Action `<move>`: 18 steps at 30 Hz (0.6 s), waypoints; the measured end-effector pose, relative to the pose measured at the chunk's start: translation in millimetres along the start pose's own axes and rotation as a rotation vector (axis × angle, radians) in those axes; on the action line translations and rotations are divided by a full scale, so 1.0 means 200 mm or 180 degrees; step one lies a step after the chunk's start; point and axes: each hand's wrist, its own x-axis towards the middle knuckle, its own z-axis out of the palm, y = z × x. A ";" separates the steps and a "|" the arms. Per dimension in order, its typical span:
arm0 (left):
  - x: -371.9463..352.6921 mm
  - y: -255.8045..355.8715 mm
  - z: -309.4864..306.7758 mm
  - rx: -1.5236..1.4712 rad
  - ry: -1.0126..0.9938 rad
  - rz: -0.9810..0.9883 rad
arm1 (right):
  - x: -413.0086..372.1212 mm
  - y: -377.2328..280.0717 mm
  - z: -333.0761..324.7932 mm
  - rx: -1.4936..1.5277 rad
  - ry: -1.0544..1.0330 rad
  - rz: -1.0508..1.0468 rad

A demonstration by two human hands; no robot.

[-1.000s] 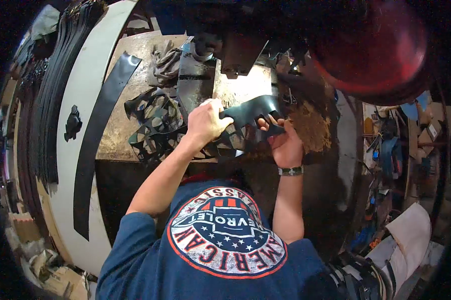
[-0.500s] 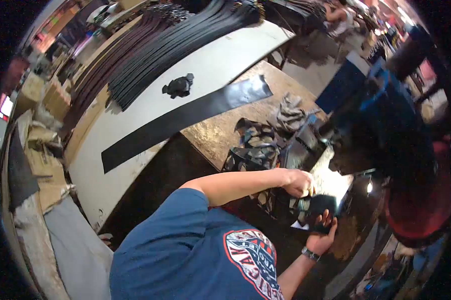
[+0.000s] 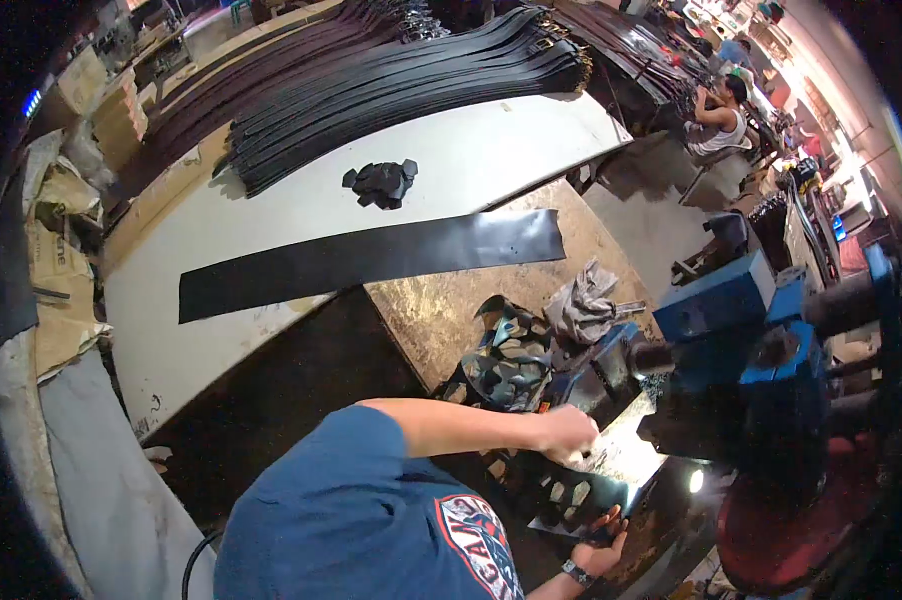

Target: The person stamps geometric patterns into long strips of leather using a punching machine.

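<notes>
My left hand is closed, slightly blurred, at the near edge of a brightly lit metal work surface on the blue machine. What its fingers hold, if anything, cannot be made out. Below it my right hand, with a watch on the wrist, has its fingers curled at the edge of a dark flat piece. The piece lies partly in shadow. Camouflage-patterned cloth and a crumpled grey rag lie beyond my left hand.
The blue machine, with a small lamp and a red round part, stands at right. A long black strip, dark scraps and rows of black belts lie on the white table. A person sits farther back.
My view has shifted, showing more of the machine and the room behind. My left hand has drawn away from the dark piece and my right hand, which were close together before.
</notes>
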 end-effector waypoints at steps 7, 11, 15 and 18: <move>-0.99 -0.93 -0.90 -0.0126 0.2905 -0.2702 | -0.05 -0.06 0.13 -0.0886 0.0483 -0.0022; -1.40 -1.62 -1.13 0.0603 0.2806 -0.3532 | -0.08 -0.03 0.25 -0.1190 0.0762 -0.0140; -1.29 -1.61 -1.11 0.2122 0.3014 -0.3258 | -0.01 -0.10 0.09 -0.1012 0.0490 -0.0165; -0.91 -1.15 -0.86 0.0656 0.2808 -0.2084 | -0.03 -0.07 0.10 -0.0782 0.0469 -0.0165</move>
